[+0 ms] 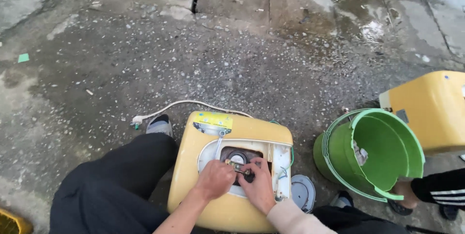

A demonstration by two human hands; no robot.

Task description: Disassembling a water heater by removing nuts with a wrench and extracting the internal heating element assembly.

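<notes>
A yellow appliance housing (208, 190) rests between my knees with an opening in its top that shows a dark round part and wires. My left hand (214, 179) and my right hand (258, 186) are both over that opening. Their fingers pinch a small brass-coloured metal piece (238, 167) between them. A white power cord (184, 104) runs from the housing's far side out to a plug on the ground at the left.
A green plastic tub (387, 152) lies tilted to the right, beside a second yellow housing (431, 108). Another person's sleeve and hand (436, 188) are at the lower right. A round grey cover (302, 193) lies by the housing. Wet concrete stretches ahead.
</notes>
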